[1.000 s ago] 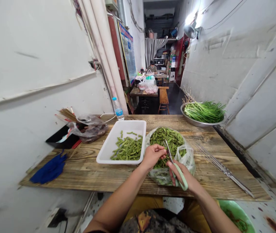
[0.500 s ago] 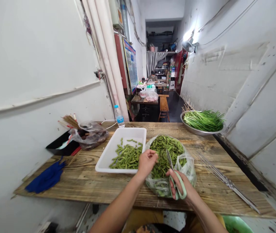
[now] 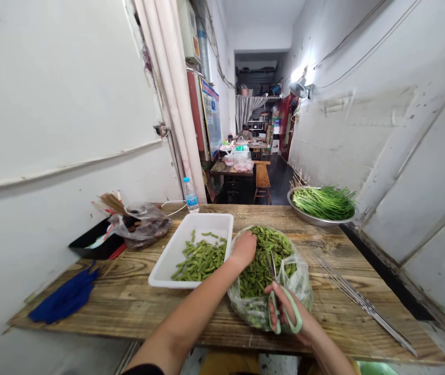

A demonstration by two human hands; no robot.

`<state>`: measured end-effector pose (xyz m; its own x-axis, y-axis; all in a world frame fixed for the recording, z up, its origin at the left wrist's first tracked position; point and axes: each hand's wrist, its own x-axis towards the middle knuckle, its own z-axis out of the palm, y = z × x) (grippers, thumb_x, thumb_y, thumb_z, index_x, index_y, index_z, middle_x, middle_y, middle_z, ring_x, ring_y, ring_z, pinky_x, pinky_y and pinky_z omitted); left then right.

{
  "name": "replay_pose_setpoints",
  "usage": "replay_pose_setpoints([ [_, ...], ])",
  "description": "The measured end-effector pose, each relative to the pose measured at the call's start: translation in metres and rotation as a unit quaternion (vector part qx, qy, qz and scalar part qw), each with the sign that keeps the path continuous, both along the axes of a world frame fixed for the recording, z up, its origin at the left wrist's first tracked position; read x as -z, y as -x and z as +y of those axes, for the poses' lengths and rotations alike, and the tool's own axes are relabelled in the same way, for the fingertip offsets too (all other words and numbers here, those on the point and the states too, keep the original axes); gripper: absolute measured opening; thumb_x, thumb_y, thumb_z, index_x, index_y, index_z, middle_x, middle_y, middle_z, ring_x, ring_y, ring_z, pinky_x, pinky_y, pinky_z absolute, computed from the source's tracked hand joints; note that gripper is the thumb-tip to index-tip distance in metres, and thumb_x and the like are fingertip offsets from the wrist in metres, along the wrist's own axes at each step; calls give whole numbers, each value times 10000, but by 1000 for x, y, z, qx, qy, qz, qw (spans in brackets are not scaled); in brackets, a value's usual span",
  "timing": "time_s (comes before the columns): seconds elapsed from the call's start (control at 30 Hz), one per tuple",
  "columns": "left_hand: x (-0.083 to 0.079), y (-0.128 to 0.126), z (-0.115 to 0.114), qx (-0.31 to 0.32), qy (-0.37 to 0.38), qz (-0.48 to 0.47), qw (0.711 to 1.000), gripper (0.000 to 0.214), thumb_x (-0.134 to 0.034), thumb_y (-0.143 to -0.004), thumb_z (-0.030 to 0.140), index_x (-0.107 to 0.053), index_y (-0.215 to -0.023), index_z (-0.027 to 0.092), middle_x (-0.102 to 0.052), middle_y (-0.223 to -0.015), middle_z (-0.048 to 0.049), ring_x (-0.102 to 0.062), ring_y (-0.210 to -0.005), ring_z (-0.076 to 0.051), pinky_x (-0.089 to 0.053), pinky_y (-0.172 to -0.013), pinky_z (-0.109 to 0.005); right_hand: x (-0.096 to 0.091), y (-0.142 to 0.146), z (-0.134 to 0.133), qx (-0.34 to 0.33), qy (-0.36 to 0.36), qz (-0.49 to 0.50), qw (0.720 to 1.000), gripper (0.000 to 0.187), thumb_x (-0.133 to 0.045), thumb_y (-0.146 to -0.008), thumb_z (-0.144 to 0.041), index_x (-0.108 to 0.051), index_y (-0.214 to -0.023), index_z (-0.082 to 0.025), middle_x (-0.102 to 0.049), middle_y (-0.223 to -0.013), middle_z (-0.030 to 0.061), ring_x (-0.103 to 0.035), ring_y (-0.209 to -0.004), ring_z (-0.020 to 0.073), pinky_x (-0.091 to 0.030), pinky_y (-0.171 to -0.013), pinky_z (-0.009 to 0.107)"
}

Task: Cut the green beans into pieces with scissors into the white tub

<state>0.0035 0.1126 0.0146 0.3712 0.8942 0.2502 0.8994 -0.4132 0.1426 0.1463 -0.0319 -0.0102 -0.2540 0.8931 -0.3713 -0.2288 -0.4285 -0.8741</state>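
Note:
My right hand [image 3: 291, 315] is closed round the pale green handles of a pair of scissors [image 3: 281, 297], whose blades point up over a clear plastic bag [image 3: 298, 284] full of green bean pods [image 3: 265, 255]. My left hand [image 3: 244, 249] reaches into the top left of that bag, knuckles up, fingers curled down among the pods; whether it grips one is hidden. Left of the bag, a white rectangular tray [image 3: 168, 268] holds a heap of trimmed pods [image 3: 199, 258].
All of this rests on a wooden plank table [image 3: 160, 307]. A metal bowl of green stalks [image 3: 322, 204] sits far right, metal skewers [image 3: 359, 297] to the right, a blue cloth [image 3: 64, 298], a black tray and bag [image 3: 144, 224] to the left, and a water bottle [image 3: 190, 195] behind. A person sits at a distant table.
My left hand has left the scissors' blades, swung left toward the tray, then reached forward into the bag's pods. The scissors stay low in my right hand; the view tilted upward.

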Motion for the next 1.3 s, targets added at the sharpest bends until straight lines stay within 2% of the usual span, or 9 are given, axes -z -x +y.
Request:
replay_pose_setpoints([
  [0.1, 6, -13, 10, -64, -2, 45, 997, 312, -365, -860, 59, -645, -996, 64, -624, -1021, -180, -560, -1015, -245, -431, -883, -357, 1, -3, -2, -5, -4, -8, 1000, 452, -534, -764, -646, -505, -889, -212, -514, -540, -53, -471, -389, 100, -430, -371, 234],
  [0.37, 11, -12, 10, -112, 0, 50, 992, 308, -364, -857, 41, -624, -1016, 1, -600, -1016, -236, -539, -1041, -279, -408, -886, -393, 3, -5, -4, -10, -1, 1, 1000, 450, -553, -758, -633, -500, -897, -208, -519, -528, -60, -476, -375, 96, -435, -364, 227],
  [0.53, 3, -9, 2, -92, 39, 28, 995, 297, -401, -831, 25, -654, -986, 37, -644, -973, -213, -582, -998, -261, -425, -867, -347, 4, -4, -6, -13, -9, 2, 1000, 474, -550, -754, -641, -509, -908, -195, -512, -529, -57, -476, -374, 97, -440, -359, 229],
  [0.67, -1, -2, -11, -31, 78, -10, 996, 231, -530, -798, 130, -682, -972, 132, -690, -931, -118, -624, -915, -212, -450, -826, -281, 1, -7, -6, -2, -7, 0, 1000, 471, -554, -755, -631, -505, -928, -195, -514, -533, -55, -476, -374, 102, -427, -352, 230],
  [0.8, -4, 5, -22, 6, 99, -92, 991, 184, -568, -791, 217, -717, -891, 177, -708, -917, -73, -632, -895, -198, -463, -820, -278, -4, -10, -4, 23, -12, 3, 1000, 422, -536, -786, -602, -504, -933, -208, -520, -545, -49, -487, -398, 112, -445, -377, 247],
  [0.93, -7, 8, -32, 21, 69, -238, 969, 246, -530, -816, 209, -716, -974, 184, -699, -1010, -78, -622, -945, -193, -449, -888, -299, -6, -9, -1, 23, -19, 9, 1000, 390, -512, -809, -589, -503, -923, -216, -515, -548, -48, -483, -401, 114, -443, -387, 253],
  [1.03, -6, 5, -46, 9, 128, -351, 928, 269, -523, -829, 273, -704, -998, 167, -715, -826, -61, -637, -691, -163, -489, -717, -281, -6, -6, -1, 21, -23, -9, 999, 388, -504, -809, -592, -496, -912, -217, -516, -555, -51, -476, -399, 110, -433, -386, 248],
  [1.13, -4, 2, -59, -5, 200, -412, 889, 260, -562, -795, 342, -715, -864, 143, -669, -633, -20, -567, -501, -129, -444, -545, -242, -6, -4, -1, 16, -51, -56, 997, 388, -544, -779, -593, -477, -841, -216, -500, -544, -61, -448, -385, 100, -402, -364, 234],
  [1.3, -7, 7, -68, 21, 195, -423, 885, 272, -549, -792, 354, -727, -859, 160, -725, -794, -27, -622, -720, -160, -466, -690, -259, -8, -4, 0, -8, -81, -97, 992, 418, -539, -763, -626, -443, -772, -219, -468, -536, -67, -432, -395, 96, -386, -359, 230],
])
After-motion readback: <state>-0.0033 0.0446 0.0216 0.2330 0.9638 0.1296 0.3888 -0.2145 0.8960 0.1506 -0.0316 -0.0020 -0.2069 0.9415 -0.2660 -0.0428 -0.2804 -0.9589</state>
